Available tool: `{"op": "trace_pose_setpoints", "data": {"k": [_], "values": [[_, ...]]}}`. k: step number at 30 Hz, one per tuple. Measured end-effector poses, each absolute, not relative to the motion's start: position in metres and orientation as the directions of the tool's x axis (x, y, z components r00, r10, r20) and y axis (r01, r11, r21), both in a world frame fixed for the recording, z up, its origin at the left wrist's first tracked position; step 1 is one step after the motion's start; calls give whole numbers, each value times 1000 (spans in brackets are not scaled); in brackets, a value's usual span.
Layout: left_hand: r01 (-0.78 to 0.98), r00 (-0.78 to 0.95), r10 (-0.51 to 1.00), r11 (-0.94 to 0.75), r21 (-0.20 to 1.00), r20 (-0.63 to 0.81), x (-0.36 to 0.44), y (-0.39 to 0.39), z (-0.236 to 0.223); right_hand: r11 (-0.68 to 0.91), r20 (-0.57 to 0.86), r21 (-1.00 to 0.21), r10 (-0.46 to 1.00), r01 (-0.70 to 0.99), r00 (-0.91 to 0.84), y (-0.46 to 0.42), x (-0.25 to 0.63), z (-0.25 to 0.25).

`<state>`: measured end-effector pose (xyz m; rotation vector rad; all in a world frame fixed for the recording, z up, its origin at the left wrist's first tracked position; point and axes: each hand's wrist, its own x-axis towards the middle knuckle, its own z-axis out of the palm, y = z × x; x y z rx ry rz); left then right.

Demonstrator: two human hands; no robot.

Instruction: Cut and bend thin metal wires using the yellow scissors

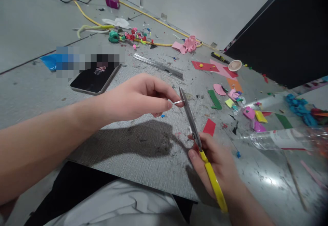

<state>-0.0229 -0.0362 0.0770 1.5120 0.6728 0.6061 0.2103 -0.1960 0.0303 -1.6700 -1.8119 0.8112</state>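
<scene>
Silver wire (177,102), a short end of it, is pinched between thumb and forefinger of the left hand (138,97), meeting the blades of the yellow-handled scissors (203,155) just beyond the thumb tip. From where I stand, I can't tell whether it sits between the blades. I'd keep that forefinger clear of the edges and hold the wire square and steady. Left knuckles face up, fingers curled; the right hand (217,164) grips the scissors around the handles, blades angled up towards its partner.
</scene>
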Motion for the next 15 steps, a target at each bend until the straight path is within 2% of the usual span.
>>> {"op": "trace_pose_setpoints", "data": {"k": [15], "values": [[57, 678, 735, -37, 998, -11, -23, -36, 76, 98, 53, -717, 995, 690, -86, -194, 209, 32]]}}
